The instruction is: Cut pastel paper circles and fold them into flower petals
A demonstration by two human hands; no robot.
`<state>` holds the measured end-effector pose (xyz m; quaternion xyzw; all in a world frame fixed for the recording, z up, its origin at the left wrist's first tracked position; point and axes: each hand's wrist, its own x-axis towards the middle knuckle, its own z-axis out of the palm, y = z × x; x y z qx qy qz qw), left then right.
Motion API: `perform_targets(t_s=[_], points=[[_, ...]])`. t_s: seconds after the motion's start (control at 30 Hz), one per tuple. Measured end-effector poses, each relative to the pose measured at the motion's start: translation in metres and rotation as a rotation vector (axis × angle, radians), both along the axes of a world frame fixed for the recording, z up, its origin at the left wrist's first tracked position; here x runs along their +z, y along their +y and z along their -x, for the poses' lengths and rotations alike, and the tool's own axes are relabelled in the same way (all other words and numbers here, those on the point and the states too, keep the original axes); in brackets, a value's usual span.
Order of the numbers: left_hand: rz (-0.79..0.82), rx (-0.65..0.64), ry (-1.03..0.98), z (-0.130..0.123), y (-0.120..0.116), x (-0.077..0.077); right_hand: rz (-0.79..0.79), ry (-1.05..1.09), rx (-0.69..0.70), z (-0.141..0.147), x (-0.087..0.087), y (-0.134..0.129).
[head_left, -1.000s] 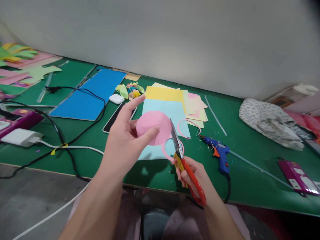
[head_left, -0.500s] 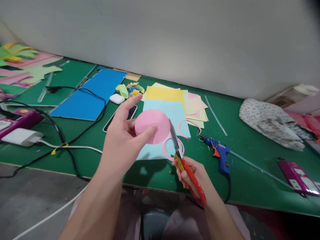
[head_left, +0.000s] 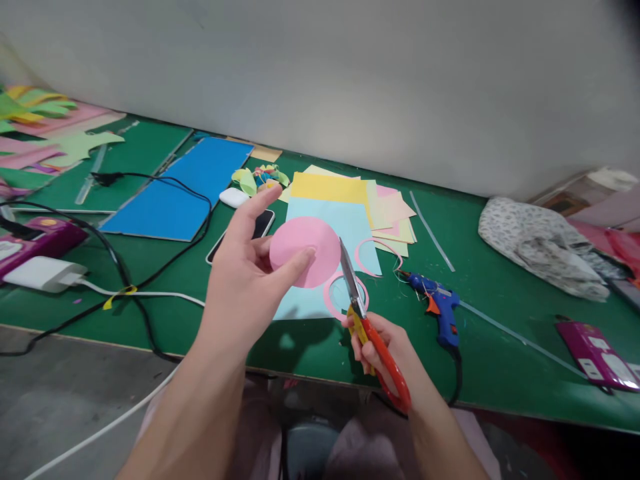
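Between thumb and fingers, my left hand (head_left: 250,267) pinches a round pink paper disc (head_left: 303,243), its index finger raised. My right hand (head_left: 383,343) is closed on the red and yellow handles of a pair of scissors (head_left: 356,293). The blades point up and away, their tip close beside the disc's right edge; whether they touch it I cannot tell. Beneath lies a light blue sheet (head_left: 325,210), partly hidden by the disc and left hand. A pink paper ring (head_left: 330,307) lies behind the scissors, and a thinner pink ring (head_left: 358,259) sits farther right.
A blue glue gun (head_left: 435,293) with a cord lies to the right. Coloured sheets (head_left: 400,207) are stacked behind. At left are a phone (head_left: 265,223), a blue board (head_left: 185,187), a white charger (head_left: 45,273) and black cables (head_left: 120,267). A patterned cloth (head_left: 530,243) lies far right.
Almost nothing differs. The disc and left hand have shifted up very slightly, and the right hand with the scissors has moved by a tiny amount.
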<state>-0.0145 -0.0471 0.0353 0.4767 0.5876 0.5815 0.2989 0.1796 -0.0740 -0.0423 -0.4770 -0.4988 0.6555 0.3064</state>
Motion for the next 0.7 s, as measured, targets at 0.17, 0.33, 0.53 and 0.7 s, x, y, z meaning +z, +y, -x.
perform_targets(t_s=[0.17,0.33,0.53,0.7], points=[[0.015,-0.030,0.021,-0.0015,-0.0016,0.0017,-0.045,-0.008,0.009,0.0019,0.0018,0.0002],[0.049,-0.058,0.061,-0.0025,-0.0022,0.0015,-0.066,-0.003,0.024,0.0010,0.0022,0.0000],[0.046,-0.054,0.084,-0.0033,-0.0022,0.0009,-0.070,0.010,0.022,0.0003,-0.0016,-0.0007],[0.067,-0.082,0.095,0.0001,-0.0011,0.0005,-0.078,0.004,0.021,0.0010,-0.0022,-0.0011]])
